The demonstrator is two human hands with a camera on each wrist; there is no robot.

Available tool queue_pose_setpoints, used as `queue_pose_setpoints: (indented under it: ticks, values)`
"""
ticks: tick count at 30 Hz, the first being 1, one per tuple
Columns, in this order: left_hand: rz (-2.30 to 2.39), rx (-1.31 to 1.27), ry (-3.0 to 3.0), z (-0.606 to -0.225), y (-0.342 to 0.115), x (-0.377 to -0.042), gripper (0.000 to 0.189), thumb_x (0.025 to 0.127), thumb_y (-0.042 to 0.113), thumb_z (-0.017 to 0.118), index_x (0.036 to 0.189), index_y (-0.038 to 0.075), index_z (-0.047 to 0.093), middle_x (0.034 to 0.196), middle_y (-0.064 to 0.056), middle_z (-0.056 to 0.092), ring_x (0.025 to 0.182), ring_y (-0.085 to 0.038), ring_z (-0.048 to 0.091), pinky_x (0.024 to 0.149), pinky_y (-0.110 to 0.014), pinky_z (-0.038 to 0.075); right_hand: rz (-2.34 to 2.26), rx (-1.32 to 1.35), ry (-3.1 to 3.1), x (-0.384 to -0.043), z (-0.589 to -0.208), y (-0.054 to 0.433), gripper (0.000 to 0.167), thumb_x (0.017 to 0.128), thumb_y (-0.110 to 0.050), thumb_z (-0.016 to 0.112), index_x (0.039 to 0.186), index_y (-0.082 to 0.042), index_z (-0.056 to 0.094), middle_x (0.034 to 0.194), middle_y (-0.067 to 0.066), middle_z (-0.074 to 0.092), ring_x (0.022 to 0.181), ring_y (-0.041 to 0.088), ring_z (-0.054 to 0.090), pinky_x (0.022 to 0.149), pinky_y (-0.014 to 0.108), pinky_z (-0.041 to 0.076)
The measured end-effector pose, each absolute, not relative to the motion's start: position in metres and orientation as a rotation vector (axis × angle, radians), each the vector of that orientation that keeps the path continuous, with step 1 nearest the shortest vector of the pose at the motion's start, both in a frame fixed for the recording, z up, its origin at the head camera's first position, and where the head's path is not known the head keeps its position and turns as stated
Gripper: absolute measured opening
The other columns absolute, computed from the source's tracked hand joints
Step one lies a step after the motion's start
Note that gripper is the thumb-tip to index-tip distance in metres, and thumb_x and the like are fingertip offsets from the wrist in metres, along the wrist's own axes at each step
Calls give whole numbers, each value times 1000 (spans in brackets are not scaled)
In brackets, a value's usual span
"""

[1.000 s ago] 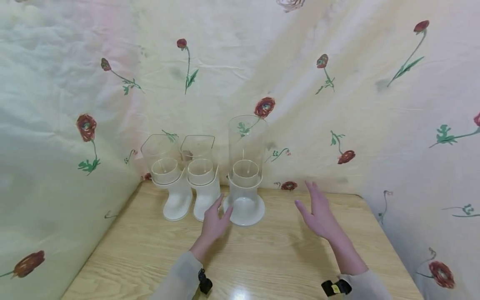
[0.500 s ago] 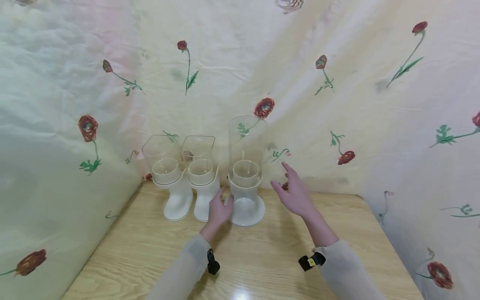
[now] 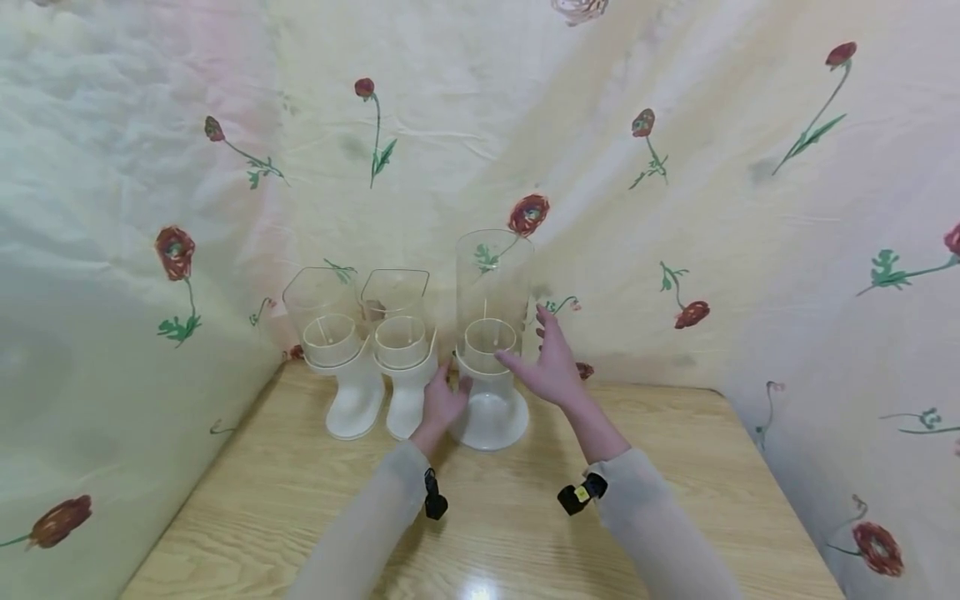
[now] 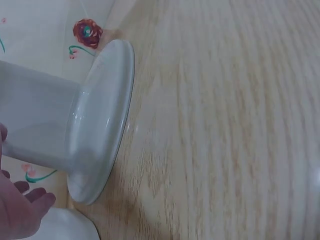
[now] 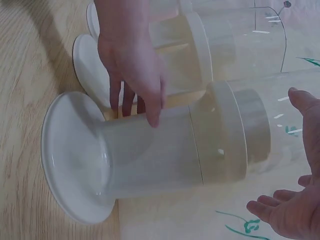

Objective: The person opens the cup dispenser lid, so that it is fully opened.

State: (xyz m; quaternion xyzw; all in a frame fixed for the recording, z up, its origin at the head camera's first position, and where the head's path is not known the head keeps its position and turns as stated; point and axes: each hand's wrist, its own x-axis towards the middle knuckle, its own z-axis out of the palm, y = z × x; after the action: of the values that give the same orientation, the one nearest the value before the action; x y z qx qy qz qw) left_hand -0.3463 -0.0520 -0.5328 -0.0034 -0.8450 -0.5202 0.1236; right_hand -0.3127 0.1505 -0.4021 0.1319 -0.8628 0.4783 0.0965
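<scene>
In the head view, a white stand [image 3: 491, 423] with a round foot bears a tall clear cylinder [image 3: 491, 271]. My left hand [image 3: 444, 407] is at the left side of its column, thumb towards the front. In the right wrist view that thumb [image 5: 153, 112] lies right at the column [image 5: 150, 150], while the other fingers extend behind it. At the cylinder's right side is my right hand [image 3: 551, 367], fingers spread. Its thumb overlaps the collar [image 3: 490, 362] in the head view, and its fingers [image 5: 270, 207] show beside the cylinder in the right wrist view.
Two similar white stands [image 3: 358, 408] with shorter clear holders [image 3: 393, 296] are lined up close on the left. All stand at the back of the wooden table [image 3: 495, 517], against a flower-patterned cloth [image 3: 600, 192] that also covers both sides.
My right hand has come in leftward from the right, up to the clear cylinder. My left hand has shifted slightly forward and right, to the stand's column. The stands look unmoved.
</scene>
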Motion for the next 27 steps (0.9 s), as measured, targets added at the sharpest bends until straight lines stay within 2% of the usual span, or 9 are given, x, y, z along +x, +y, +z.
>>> queue_pose_setpoints:
  ticks: [4, 7, 13, 23, 27]
  values:
    - [-1577, -30, -2470, -534, -50, -350, 56, 105, 23, 64, 155, 2, 50, 150, -27, 60, 138, -46, 59, 118, -59, 51, 1437, 372, -2545, -317, -401, 142, 116, 87, -40, 87, 170, -11, 11, 175, 20, 25, 157, 44, 34, 129, 58, 38]
    - [-1551, -70, -2455, -535, -50, -351, 50, 106, 19, 63, 151, -1, 54, 143, -28, 64, 131, -46, 64, 113, -56, 56, 1433, 364, -2536, -319, -400, 136, 117, 85, -39, 89, 170, -11, 14, 174, 19, 29, 156, 43, 36, 128, 56, 39]
    - [-1458, -193, -2434, -537, -51, -354, 23, 106, 8, 58, 123, -6, 67, 119, -30, 74, 113, -44, 72, 97, -53, 65, 1474, 367, -2522, -322, -400, 127, 115, 84, -39, 91, 169, -12, 17, 171, 19, 35, 152, 41, 43, 124, 56, 45]
    - [-1420, -294, -2403, -536, -50, -356, 13, 105, 3, 59, 107, -8, 67, 109, -31, 75, 106, -46, 74, 93, -54, 65, 1474, 384, -2481, -320, -398, 128, 112, 84, -37, 91, 167, -9, 21, 166, 21, 41, 148, 45, 46, 120, 59, 49]
    - [-1412, -308, -2403, -533, -50, -354, 10, 103, 0, 59, 101, -7, 65, 102, -29, 75, 100, -43, 74, 89, -54, 66, 1469, 369, -2497, -317, -396, 129, 112, 84, -38, 91, 167, -11, 21, 167, 19, 41, 148, 42, 47, 119, 57, 50]
